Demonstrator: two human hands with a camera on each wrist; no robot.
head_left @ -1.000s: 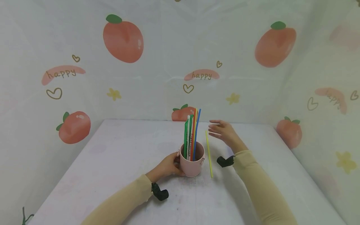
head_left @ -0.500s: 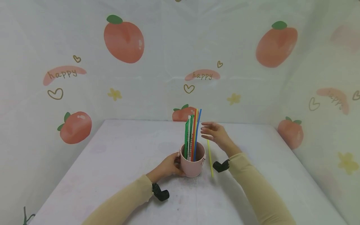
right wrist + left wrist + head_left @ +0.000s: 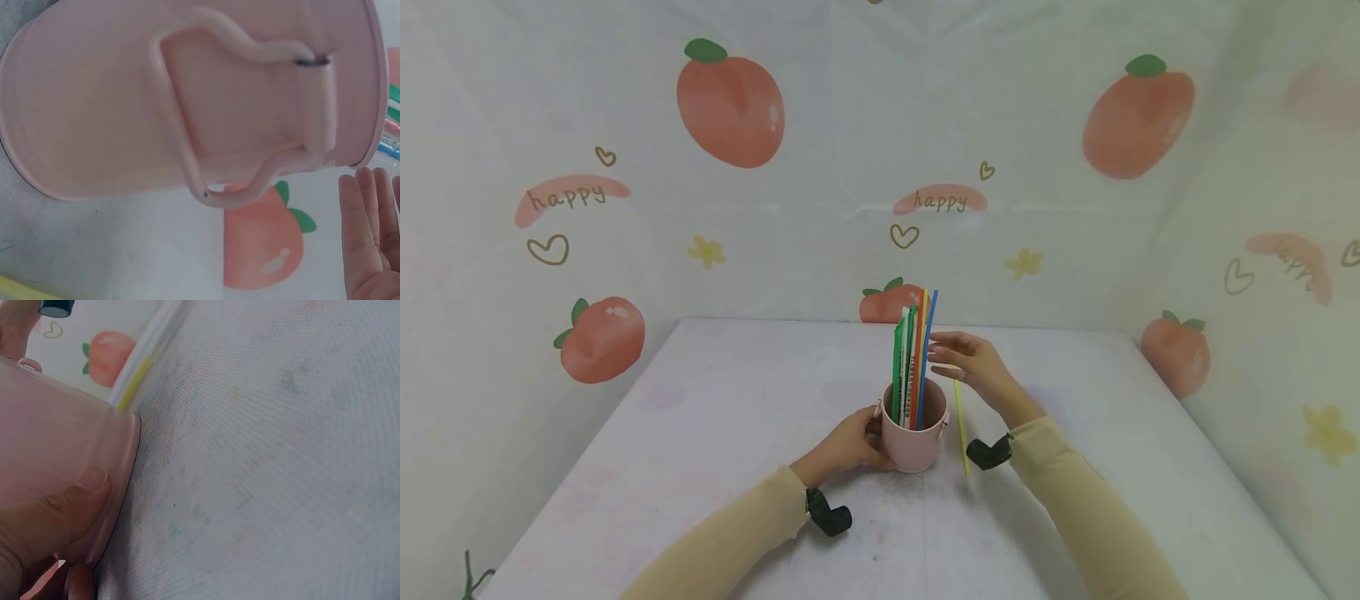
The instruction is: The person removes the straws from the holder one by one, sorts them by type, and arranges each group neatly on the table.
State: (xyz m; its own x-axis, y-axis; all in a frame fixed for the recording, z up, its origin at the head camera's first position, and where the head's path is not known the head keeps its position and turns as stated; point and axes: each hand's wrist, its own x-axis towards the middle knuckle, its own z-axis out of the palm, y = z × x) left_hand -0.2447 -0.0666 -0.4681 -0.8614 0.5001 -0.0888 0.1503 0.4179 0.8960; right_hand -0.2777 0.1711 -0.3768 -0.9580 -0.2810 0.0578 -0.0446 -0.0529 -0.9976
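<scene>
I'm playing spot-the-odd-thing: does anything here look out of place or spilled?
Yes, one yellow stick lies alone on the table, just right of the bucket. It looks odd because the other sticks stand together inside the bucket. I can't see any spill.

The bucket (image 3: 911, 447) looks like smooth painted metal, the tablecloth (image 3: 262, 456) matt weave.

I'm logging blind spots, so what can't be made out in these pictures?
Head view: lower ends of the standing straws, hidden by the pink bucket.
Head view: far end of the loose yellow straw, behind the right hand.
Head view: print on the white wrapper, too small.
Left wrist view: part of the left hand, cut by picture edges.
</scene>
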